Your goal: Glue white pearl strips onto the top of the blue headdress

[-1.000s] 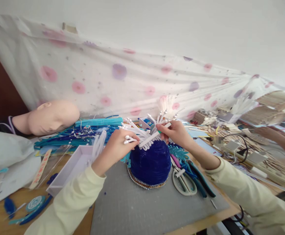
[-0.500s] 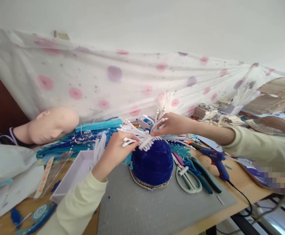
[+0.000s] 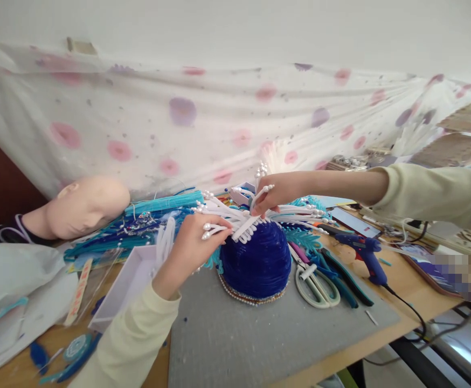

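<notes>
A dark blue rounded cap point(image 3: 255, 264) with a beaded lower rim stands on a grey mat point(image 3: 276, 345). White pearl-tipped strands point(image 3: 300, 212) fan out to both sides from its top, joined by a looped white strip point(image 3: 245, 228). My left hand point(image 3: 195, 242) is closed in a pinch on strands at the left end of that strip, pearls showing beside the fingers. My right hand point(image 3: 278, 191) is closed at the upper end of the strip, with pearl-tipped strands rising by its fingers. Its fingertips are partly hidden among the strands.
Scissors point(image 3: 317, 288), dark pliers point(image 3: 348, 280) and a blue glue gun point(image 3: 362, 250) lie right of the cap. A white box point(image 3: 116, 293) with white strands stands left. Behind it lie a mannequin head point(image 3: 94, 207) and turquoise tassels point(image 3: 166, 203). A floral sheet point(image 3: 219, 116) covers the wall.
The view has shifted slightly. My right hand has moved a little lower and closer to the strip, its fingers bent more. My left hand keeps its pinch. A person's hand at far right is gone from view.
</notes>
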### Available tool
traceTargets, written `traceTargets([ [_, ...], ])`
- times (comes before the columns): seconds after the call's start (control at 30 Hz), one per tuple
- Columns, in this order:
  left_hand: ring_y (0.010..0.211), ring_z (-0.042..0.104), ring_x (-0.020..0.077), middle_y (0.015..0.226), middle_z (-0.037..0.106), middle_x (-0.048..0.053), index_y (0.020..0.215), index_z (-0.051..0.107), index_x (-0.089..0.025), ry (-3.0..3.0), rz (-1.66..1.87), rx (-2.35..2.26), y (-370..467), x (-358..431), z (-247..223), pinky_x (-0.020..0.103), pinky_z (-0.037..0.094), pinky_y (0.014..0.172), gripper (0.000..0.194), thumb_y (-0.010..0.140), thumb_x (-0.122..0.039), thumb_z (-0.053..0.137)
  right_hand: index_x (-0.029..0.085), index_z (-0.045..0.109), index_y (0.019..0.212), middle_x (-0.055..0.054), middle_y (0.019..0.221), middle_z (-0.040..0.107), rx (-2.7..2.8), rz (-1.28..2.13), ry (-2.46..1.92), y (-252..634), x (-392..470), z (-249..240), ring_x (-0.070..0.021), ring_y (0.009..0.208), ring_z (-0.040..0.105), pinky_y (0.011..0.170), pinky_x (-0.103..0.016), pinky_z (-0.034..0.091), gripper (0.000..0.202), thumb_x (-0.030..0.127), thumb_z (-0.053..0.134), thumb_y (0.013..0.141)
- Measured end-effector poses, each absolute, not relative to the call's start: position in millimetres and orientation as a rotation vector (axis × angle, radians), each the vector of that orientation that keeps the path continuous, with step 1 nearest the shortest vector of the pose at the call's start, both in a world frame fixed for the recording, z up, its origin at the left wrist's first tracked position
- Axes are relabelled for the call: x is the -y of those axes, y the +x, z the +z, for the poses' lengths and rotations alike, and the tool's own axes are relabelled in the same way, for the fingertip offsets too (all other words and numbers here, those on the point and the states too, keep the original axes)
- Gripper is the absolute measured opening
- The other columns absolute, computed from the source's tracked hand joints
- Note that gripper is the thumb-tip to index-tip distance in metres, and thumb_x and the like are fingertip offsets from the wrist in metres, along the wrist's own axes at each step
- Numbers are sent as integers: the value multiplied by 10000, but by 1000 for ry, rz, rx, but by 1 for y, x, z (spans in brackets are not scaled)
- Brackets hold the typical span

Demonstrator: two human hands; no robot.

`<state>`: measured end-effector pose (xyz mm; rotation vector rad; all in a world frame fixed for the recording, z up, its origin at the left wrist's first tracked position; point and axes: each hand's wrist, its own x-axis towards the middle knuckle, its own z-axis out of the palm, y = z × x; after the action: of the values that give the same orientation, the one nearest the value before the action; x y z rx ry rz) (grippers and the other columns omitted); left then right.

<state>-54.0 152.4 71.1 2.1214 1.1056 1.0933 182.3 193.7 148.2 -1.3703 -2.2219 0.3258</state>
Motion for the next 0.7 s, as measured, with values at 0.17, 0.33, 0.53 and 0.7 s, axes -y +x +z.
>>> traceTargets([
  [0.17, 661, 736, 196, 736, 795, 11, 799, 797, -208, 2149, 1105, -1109, -54, -152, 70, 272, 532, 623, 99, 812, -203, 700, 206, 771, 691, 12, 535, 670, 2258, 375, -1374, 182, -187, 148, -159, 561, 625, 546, -271, 419, 302, 504, 792, 733],
  [0.33, 667, 748, 205, 741, 795, 17, 802, 793, -209, 2107, 1120, -1099, -53, -152, 68, 277, 545, 609, 88, 816, -220, 707, 205, 739, 576, 37, 462, 613, 2649, 611, -1414, 179, -188, 165, -124, 475, 561, 480, -246, 387, 220, 352, 772, 737],
  [0.53, 711, 760, 221, 754, 797, 25, 808, 795, -205, 2095, 1118, -1099, -53, -154, 66, 274, 547, 604, 95, 808, -210, 700, 212, 726, 547, 37, 484, 608, 2612, 566, -1457, 184, -184, 163, -118, 494, 523, 495, -252, 368, 179, 284, 817, 683],
  [0.7, 693, 753, 214, 749, 797, 29, 794, 798, -199, 2068, 1108, -1123, -53, -152, 68, 267, 543, 600, 94, 804, -211, 706, 234, 748, 602, 48, 511, 593, 2593, 481, -1473, 191, -177, 155, -124, 506, 496, 492, -258, 353, 127, 305, 820, 678],
])
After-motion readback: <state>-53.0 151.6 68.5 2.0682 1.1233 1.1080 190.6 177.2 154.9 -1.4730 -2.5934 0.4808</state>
